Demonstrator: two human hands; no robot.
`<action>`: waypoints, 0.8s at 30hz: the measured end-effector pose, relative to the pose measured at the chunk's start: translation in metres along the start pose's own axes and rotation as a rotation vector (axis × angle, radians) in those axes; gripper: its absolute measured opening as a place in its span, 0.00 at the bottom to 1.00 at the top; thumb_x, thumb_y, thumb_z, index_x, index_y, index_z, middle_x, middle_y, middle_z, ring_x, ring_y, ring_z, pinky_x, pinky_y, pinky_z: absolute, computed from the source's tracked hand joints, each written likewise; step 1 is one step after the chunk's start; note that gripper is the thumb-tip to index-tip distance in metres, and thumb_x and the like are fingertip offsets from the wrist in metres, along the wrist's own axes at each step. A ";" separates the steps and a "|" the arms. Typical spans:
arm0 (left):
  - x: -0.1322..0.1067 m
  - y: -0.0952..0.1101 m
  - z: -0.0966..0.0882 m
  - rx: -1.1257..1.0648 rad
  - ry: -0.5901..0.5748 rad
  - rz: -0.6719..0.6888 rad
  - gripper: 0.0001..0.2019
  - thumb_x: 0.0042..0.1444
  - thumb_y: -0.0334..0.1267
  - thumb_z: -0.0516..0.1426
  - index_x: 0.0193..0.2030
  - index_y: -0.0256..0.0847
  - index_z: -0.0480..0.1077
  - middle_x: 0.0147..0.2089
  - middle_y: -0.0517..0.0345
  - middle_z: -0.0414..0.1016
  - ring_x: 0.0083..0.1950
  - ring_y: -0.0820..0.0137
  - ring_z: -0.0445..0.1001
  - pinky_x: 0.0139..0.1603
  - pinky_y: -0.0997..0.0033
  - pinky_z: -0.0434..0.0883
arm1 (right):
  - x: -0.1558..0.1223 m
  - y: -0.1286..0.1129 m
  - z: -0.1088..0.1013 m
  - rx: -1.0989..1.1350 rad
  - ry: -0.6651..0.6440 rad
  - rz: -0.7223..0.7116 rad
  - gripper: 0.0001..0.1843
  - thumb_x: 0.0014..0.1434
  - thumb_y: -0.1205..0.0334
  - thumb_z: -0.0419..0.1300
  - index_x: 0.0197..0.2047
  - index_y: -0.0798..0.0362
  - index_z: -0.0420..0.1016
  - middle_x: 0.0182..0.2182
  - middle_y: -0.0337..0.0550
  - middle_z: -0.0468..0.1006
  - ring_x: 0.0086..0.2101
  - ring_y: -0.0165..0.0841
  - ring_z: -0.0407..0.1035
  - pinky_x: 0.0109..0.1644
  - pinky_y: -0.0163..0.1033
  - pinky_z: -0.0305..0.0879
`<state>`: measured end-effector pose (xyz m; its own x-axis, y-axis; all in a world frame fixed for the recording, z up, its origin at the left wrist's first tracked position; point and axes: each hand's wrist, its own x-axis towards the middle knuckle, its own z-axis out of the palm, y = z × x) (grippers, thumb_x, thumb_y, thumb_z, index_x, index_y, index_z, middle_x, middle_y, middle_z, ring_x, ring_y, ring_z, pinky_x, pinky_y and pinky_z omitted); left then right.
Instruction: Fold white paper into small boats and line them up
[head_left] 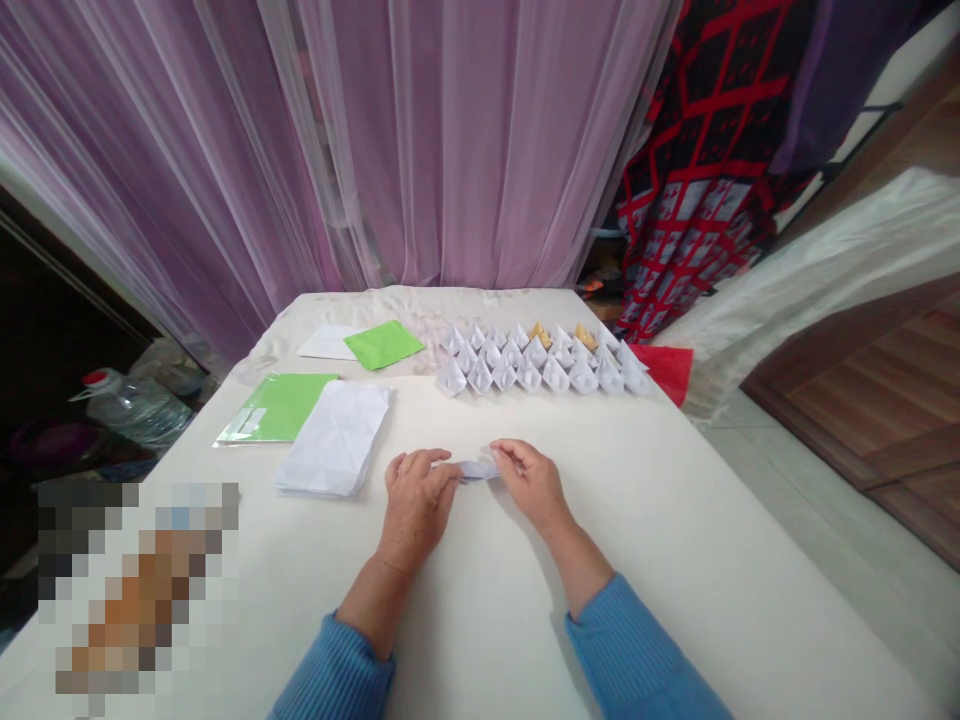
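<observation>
Left hand (pixel 416 503) and right hand (pixel 529 482), grips pinched on one folded paper (pixel 478 469); behind, perhaps twenty paper boats (pixel 541 364).

White table (pixel 712 560), paper stacks (pixel 335 440), folded boats (pixel 540 372)

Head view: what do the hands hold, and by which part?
A folded white paper, pinched at its ends: left hand on one, right hand on the other.

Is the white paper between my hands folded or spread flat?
Folded: the paper is a narrow creased strip pinched between left hand and right hand.
</observation>
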<state>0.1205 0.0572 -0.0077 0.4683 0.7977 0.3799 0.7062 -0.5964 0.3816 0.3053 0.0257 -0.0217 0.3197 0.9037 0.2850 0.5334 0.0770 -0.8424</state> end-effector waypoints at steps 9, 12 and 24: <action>0.001 -0.003 0.003 0.018 0.074 0.105 0.11 0.58 0.27 0.54 0.38 0.47 0.75 0.57 0.52 0.70 0.59 0.61 0.67 0.58 0.55 0.61 | 0.001 -0.018 -0.007 -0.171 -0.300 0.054 0.09 0.55 0.60 0.60 0.36 0.48 0.81 0.28 0.36 0.81 0.28 0.29 0.72 0.33 0.32 0.63; 0.001 -0.003 0.004 -0.047 0.130 0.109 0.12 0.60 0.29 0.52 0.45 0.46 0.73 0.60 0.49 0.67 0.61 0.61 0.65 0.58 0.57 0.63 | 0.000 -0.025 -0.006 -0.274 -0.281 0.030 0.10 0.57 0.60 0.57 0.28 0.49 0.79 0.24 0.35 0.78 0.26 0.28 0.68 0.30 0.31 0.57; 0.004 0.001 -0.001 -0.172 0.072 -0.099 0.07 0.60 0.39 0.54 0.40 0.44 0.73 0.39 0.56 0.79 0.44 0.65 0.74 0.49 0.63 0.64 | -0.015 -0.030 0.026 -0.363 0.017 -0.079 0.10 0.60 0.62 0.51 0.34 0.51 0.73 0.29 0.41 0.77 0.29 0.30 0.70 0.36 0.32 0.60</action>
<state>0.1224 0.0593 -0.0050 0.3578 0.8483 0.3904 0.6431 -0.5270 0.5557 0.2645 0.0208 -0.0122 0.2780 0.8934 0.3528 0.7990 -0.0112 -0.6013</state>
